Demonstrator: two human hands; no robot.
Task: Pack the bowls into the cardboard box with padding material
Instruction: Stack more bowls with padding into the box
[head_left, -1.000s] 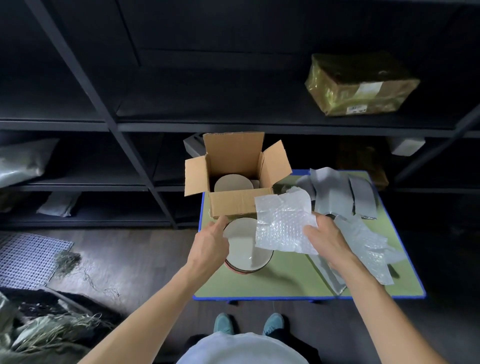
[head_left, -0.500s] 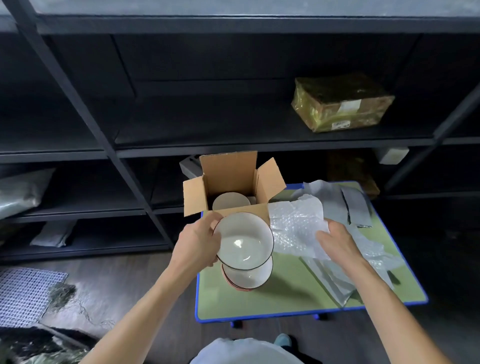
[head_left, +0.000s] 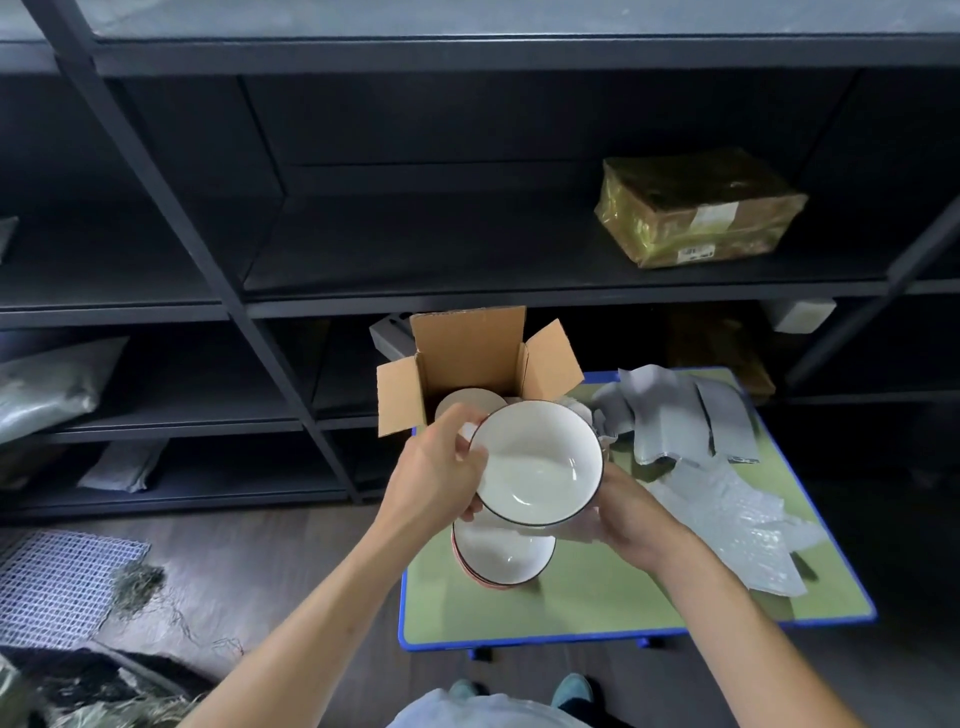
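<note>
Partway done. The cardboard box (head_left: 467, 343) stands open at the far edge of the surface (head_left: 597, 597), with one pale round item (head_left: 467, 402) inside, probably a packed bowl but unconfirmed. A stack of bowls (head_left: 498, 556), at least two, is left to pack. Loose bubble wrap (head_left: 727, 514) and grey sheets (head_left: 670, 410) lie to its right. The left grip (head_left: 436, 467) pinches the left rim of a white bowl (head_left: 540, 462) held above the stack. The right grip (head_left: 628, 519) cups its right underside, fingers curled, apparently with wrap between. Versus half a second ago: bowl higher, right grip now under it, its wrap sheet mostly hidden.
</note>
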